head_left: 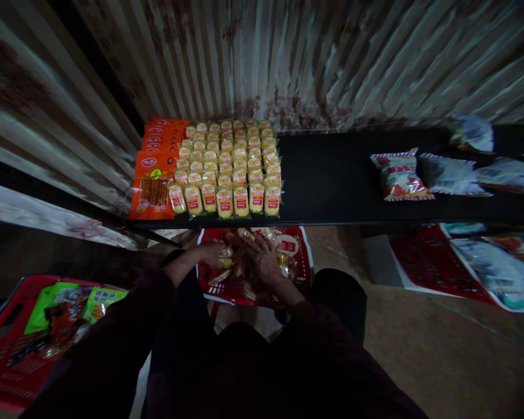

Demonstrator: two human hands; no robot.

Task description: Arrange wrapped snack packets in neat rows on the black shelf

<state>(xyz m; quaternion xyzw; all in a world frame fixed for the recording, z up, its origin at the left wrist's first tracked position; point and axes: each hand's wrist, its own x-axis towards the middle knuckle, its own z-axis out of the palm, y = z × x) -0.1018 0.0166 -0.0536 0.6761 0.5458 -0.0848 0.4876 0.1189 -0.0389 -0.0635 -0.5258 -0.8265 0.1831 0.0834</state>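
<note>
Both my hands are down in a red basket (pixel 303 273) on the floor below a black shelf (pixel 332 180). My left hand (pixel 213 254) is closed around small yellow snack packets (pixel 226 254). My right hand (pixel 264 260) lies over the loose packets in the basket with its fingers spread. On the shelf above, several rows of the same yellow packets (pixel 229 166) stand neatly lined up, next to a stack of orange snack bags (pixel 155 177).
A second red basket (pixel 9 349) with green and orange bags sits at the lower left. Red-white and silver bags (pixel 402 174) lie on the shelf's right end. More bags lie on a red sheet (pixel 423 256) below. A corrugated wall stands behind.
</note>
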